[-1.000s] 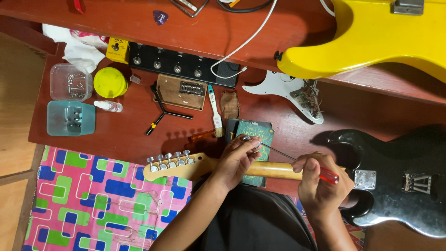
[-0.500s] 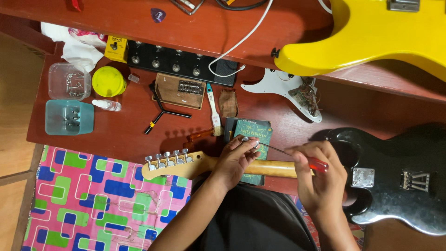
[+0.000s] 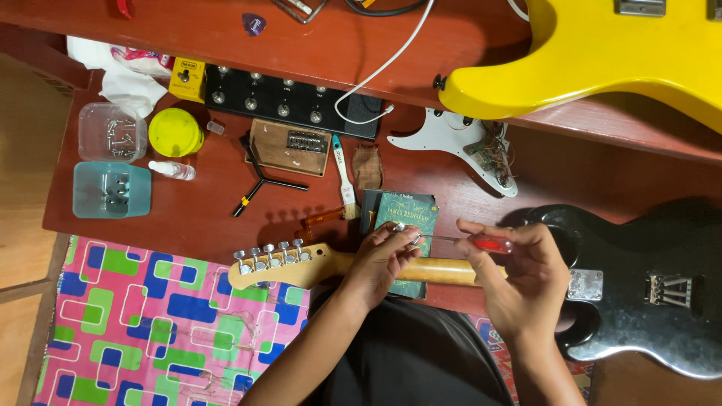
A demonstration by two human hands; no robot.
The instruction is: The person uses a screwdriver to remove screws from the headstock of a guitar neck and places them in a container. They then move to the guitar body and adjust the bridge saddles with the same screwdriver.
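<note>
L fingertips (image 3: 406, 239) pinch a small silver part at the tip of a screwdriver (image 3: 459, 240), just over the guitar neck (image 3: 444, 271). L hand (image 3: 383, 263) rests on the neck, fingers curled, clenched on that part. R hand (image 3: 526, 278) grips the red screwdriver handle, thumb and fingers wrapped round it, shaft pointing L toward the other hand.

Step in hand, as I judge it: lining the driver tip up w/ a small screw or fitting held over the neck; can't tell which kind, too small. Next move would call for a steady L pinch and keeping the shaft straight in the slot so it doesn't slip onto the wood.

Neck lies across the lap and table edge, headstock (image 3: 274, 263) w/ tuners to the L over a pink patterned cloth (image 3: 150, 323), heel end toward the black guitar body (image 3: 647, 286) on the R. Green book (image 3: 406, 214) lies under the neck. Further out: brush (image 3: 342, 169), black T-wrench (image 3: 259, 177), pedal board (image 3: 293, 101), white pickguard (image 3: 459, 139), yellow guitar body (image 3: 602, 60), two plastic tubs of screws (image 3: 111, 162), yellow lid (image 3: 175, 132).
</note>
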